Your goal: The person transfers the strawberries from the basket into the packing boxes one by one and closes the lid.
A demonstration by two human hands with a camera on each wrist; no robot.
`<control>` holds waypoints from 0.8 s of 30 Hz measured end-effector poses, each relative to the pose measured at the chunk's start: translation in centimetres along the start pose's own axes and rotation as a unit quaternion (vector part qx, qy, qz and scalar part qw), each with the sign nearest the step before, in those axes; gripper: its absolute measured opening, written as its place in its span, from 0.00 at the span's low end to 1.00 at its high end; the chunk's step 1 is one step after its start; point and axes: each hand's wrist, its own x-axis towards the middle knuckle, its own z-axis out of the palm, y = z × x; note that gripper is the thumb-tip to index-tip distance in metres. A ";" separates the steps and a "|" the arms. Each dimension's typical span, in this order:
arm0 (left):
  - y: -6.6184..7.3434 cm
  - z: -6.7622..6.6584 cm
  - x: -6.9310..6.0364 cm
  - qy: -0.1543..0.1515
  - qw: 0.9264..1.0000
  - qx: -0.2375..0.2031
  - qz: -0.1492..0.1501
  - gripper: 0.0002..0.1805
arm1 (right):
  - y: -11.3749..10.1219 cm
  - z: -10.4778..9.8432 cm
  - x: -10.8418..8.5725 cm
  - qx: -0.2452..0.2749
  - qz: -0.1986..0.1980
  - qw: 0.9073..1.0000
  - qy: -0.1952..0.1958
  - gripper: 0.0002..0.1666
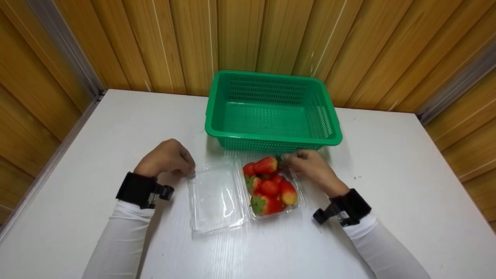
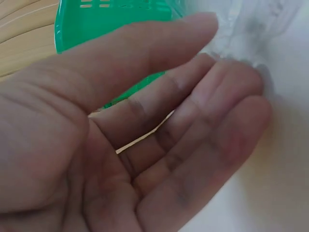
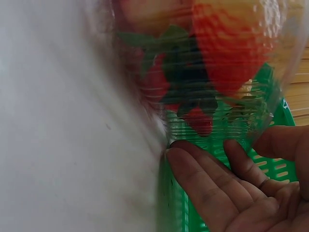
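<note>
A clear plastic clamshell box lies unfolded on the table, its lid (image 1: 217, 197) at the left and its tray (image 1: 252, 216) at the right. Several red strawberries (image 1: 270, 188) with green leaves fill the tray. At the lid's far left corner, my left hand (image 1: 167, 159) pinches the edge between thumb and curled fingers; the left wrist view shows clear plastic by the fingertips (image 2: 253, 77). My right hand (image 1: 310, 166) holds the tray's far right corner, thumb at the rim and fingertips (image 3: 181, 162) against the ribbed wall.
A green perforated basket (image 1: 271, 135) stands directly behind the box, near the wood-panelled wall (image 1: 240, 35). White table surface (image 1: 395, 186) extends on both sides of the box. Metal frame strips (image 1: 66, 42) run along the corners of the panels.
</note>
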 end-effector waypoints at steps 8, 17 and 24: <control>0.0 0.2 0.0 0.017 1.000 -0.001 0.007 0.05 | 0.1 0.0 0.1 0.000 -0.011 1.000 0.002 0.14; 0.4 -1.2 -1.1 0.037 0.998 -0.046 -0.003 0.08 | 0.0 0.1 0.0 -0.001 -0.009 1.000 -0.001 0.14; 1.3 -1.7 -2.1 0.041 0.993 -0.113 0.005 0.10 | 0.0 0.1 -0.2 0.011 -0.003 1.000 -0.002 0.15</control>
